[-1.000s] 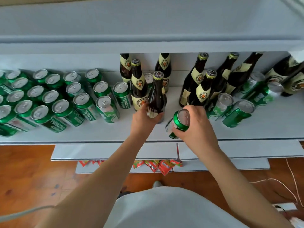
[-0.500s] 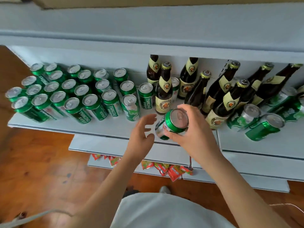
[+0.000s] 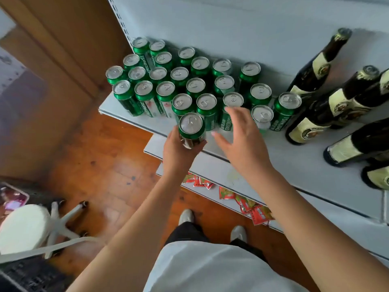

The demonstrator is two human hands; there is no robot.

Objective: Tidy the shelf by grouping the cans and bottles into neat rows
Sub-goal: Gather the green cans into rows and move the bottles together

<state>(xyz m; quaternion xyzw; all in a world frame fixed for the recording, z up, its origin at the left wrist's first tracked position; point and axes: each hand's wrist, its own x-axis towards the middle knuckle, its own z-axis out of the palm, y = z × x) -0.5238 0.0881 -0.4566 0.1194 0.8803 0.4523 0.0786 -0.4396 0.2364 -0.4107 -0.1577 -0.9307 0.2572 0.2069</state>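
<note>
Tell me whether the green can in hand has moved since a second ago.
Yes. The held can went from beside the bottles to the can block's front edge, now in the left hand.

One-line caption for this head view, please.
Left hand holds a green can at the shelf front beside the grouped cans; right hand open.

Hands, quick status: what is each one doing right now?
Left hand: grips a green aluminium beer can at the shelf's front edge.
Right hand: open, fingers spread, holding nothing.
</note>
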